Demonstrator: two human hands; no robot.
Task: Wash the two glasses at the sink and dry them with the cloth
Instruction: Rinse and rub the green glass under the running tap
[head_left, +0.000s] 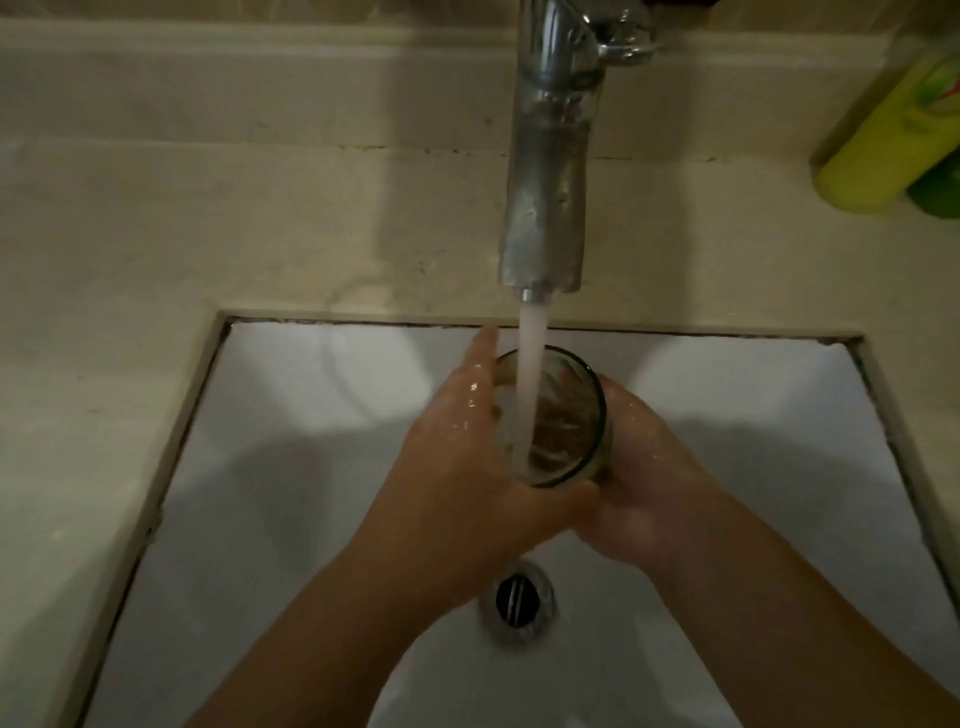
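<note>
One clear glass (569, 415) with a dark rim stands upright over the white sink (291, 467), right under the chrome tap (550, 156). A stream of water (530, 374) pours into it. My left hand (457, 467) wraps the glass's left side, thumb under its near rim. My right hand (644, 483) cups the right side and bottom. Both hands are wet. The second glass and the cloth are not in view.
The drain (519, 597) lies below my wrists. A beige stone counter (156, 234) surrounds the basin. A yellow-green bottle (883, 135) and a green one (940, 187) stand at the back right.
</note>
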